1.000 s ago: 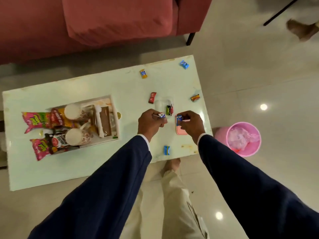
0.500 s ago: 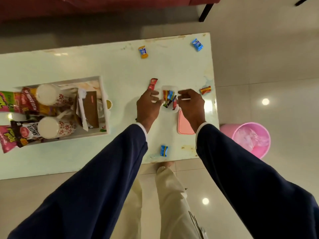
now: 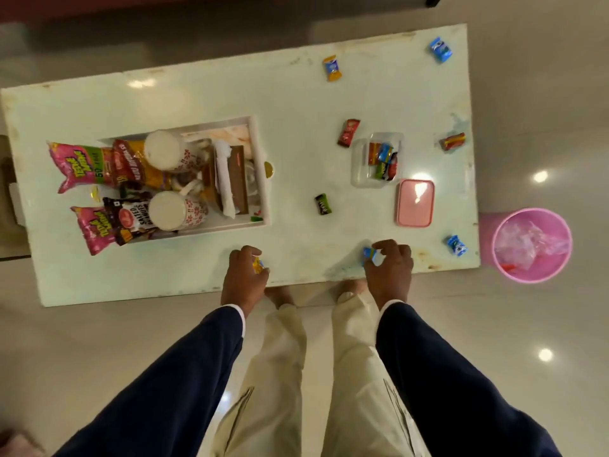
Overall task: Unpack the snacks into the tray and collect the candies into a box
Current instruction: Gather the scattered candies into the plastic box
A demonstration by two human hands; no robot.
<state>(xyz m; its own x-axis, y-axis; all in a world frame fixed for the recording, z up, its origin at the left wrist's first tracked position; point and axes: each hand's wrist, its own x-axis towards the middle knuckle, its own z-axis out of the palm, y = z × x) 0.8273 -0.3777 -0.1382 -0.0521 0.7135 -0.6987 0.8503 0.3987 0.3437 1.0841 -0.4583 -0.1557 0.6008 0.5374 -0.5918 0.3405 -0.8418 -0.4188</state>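
A clear plastic box (image 3: 358,174) on the pale table (image 3: 296,100) holds several wrapped candies. Its pink lid (image 3: 414,202) lies just to its right. At the table's near edge my left hand (image 3: 244,278) pinches a yellow-orange candy (image 3: 257,264). My right hand (image 3: 390,270) curls its fingers round a blue candy (image 3: 369,255). Loose candies lie around: red (image 3: 348,132), black-green (image 3: 323,204), orange (image 3: 332,67), blue (image 3: 440,49), red-yellow (image 3: 453,141) and blue (image 3: 456,245). The white tray (image 3: 260,150) at the left holds snack packets and two paper cups.
A pink bin (image 3: 531,244) with crumpled plastic stands on the floor beside the table's right end. A dark red sofa runs along the far side. My legs and bare feet are right against the near edge.
Both hands have drawn back from the clear box to the table's near edge. The left now pinches a yellow-orange candy and the right grips a blue one. The camera has shifted.
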